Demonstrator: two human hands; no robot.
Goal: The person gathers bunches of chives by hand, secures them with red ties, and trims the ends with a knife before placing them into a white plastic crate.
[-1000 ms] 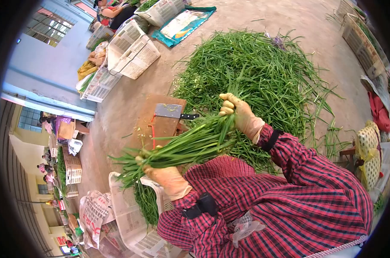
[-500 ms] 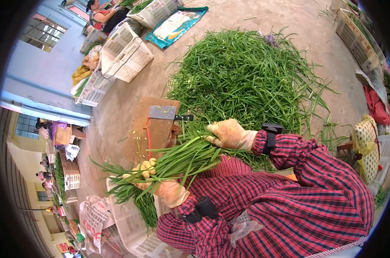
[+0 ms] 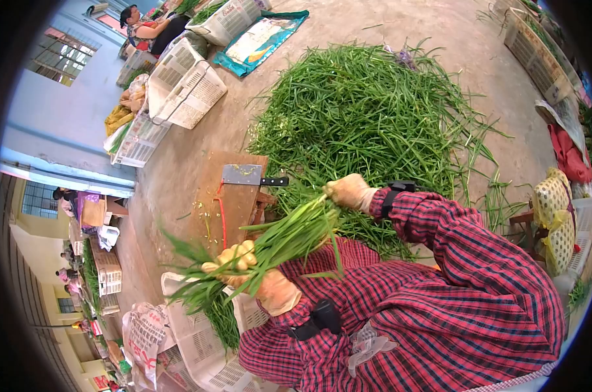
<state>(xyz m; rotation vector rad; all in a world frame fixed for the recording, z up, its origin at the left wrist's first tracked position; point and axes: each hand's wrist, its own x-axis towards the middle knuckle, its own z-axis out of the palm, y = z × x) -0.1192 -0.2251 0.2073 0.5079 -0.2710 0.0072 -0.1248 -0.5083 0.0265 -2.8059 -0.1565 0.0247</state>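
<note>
Over the basket (image 3: 190,330) by the knees, a bunch of greens (image 3: 291,236) is held slanting between both gloved hands. The left hand (image 3: 260,281) is closed round the fanned end and the right hand (image 3: 349,191) round the other, likely so the stalks stay gathered. A cleaver (image 3: 242,174) is left on the board (image 3: 234,206) beside the pile (image 3: 368,111).

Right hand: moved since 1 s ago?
Yes. The right hand, gripping the green bunch, dropped toward the body: earlier level with the cleaver, now below its handle.
</note>
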